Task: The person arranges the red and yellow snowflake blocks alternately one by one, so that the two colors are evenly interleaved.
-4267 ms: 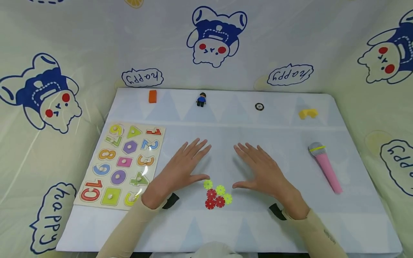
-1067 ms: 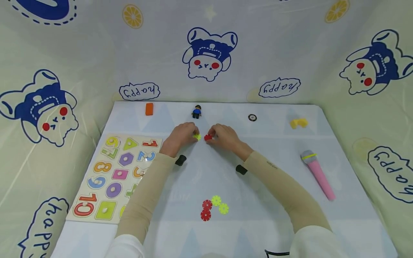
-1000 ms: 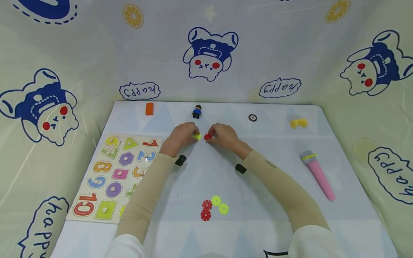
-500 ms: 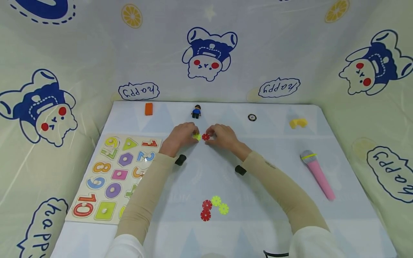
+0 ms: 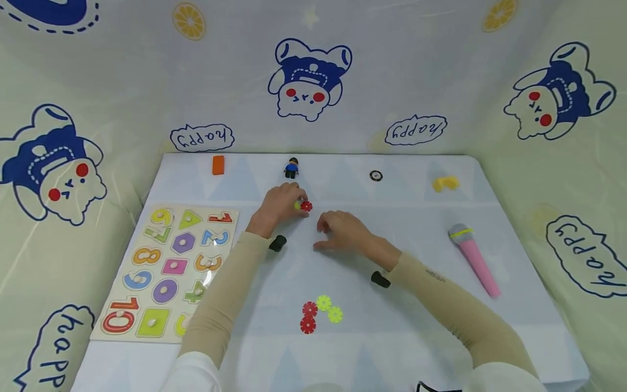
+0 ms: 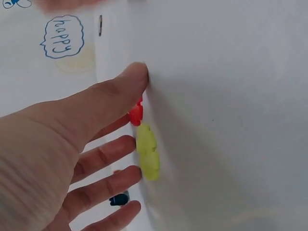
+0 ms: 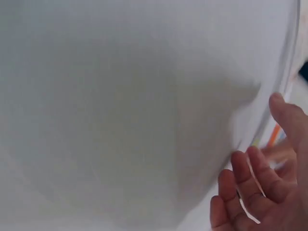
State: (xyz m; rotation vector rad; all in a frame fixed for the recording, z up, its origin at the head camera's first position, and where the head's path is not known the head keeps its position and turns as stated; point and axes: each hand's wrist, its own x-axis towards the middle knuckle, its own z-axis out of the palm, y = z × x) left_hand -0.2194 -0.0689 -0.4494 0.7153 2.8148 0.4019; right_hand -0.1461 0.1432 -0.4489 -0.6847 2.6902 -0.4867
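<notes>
Left hand (image 5: 278, 206), in the head view, pinches a yellow-green disc (image 5: 297, 205) toward the far side of the desk (image 5: 392, 326). A red disc (image 5: 306, 206) now sits right against it. Right hand (image 5: 349, 233), which held that red disc moments ago, has let go and drawn back; its fingers are loosely bent around nothing. That suggests the two discs have been fitted together, though whether they truly interlock is too small to tell. Two more red discs (image 5: 307, 325) and two loose yellow-green discs (image 5: 335, 314) lie clustered nearer the person, unmoved, so only one pair seems worked so far.

Left wrist view: the yellow-green disc shows near edge-on by the fingertips, the red one partly hidden by the thumb.

Right wrist view: the right hand's bent fingers carry no disc.
</notes>
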